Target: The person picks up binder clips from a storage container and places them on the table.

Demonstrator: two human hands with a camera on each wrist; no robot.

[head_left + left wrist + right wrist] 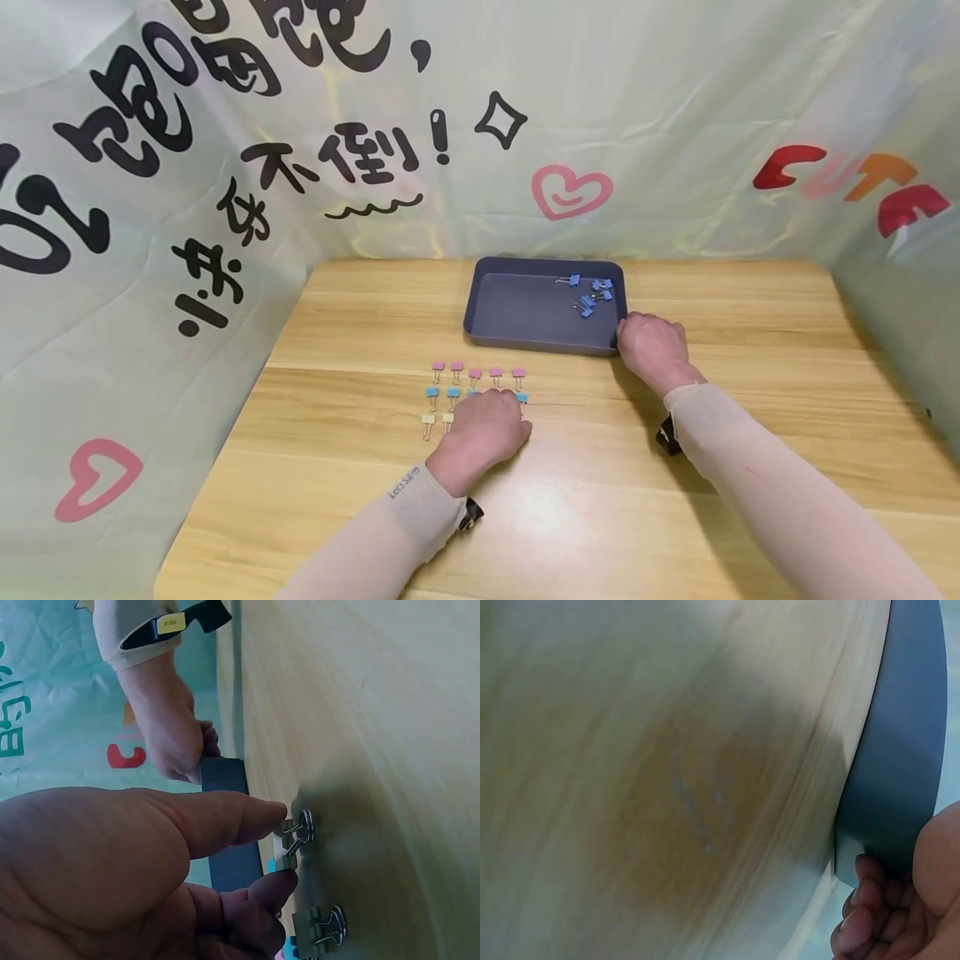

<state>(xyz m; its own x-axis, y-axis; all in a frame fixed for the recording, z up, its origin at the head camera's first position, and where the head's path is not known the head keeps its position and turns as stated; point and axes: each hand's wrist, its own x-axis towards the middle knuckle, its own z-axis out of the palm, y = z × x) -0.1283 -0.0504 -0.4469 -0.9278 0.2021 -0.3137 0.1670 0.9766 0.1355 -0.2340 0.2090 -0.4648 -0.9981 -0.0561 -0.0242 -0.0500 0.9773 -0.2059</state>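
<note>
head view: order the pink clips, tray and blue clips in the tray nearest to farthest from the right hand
1. Tray: right hand at its corner
2. Blue clips: inside, toward its right end
3. Pink clips: on the table, leftward

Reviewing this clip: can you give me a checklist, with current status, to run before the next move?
1. Left hand pinching at least one pale yellow clip: ok.
2. Right hand at the near right corner of the tray: ok.
3. Dark blue clips inside the tray, toward its right side: ok.
4. Pink row fully visible, five clips: ok.
5. Light blue row unobstructed in the head view: not ok, the left hand covers part.
6. Full count of the pale yellow row: cannot tell, partly hidden by the left hand.
</note>
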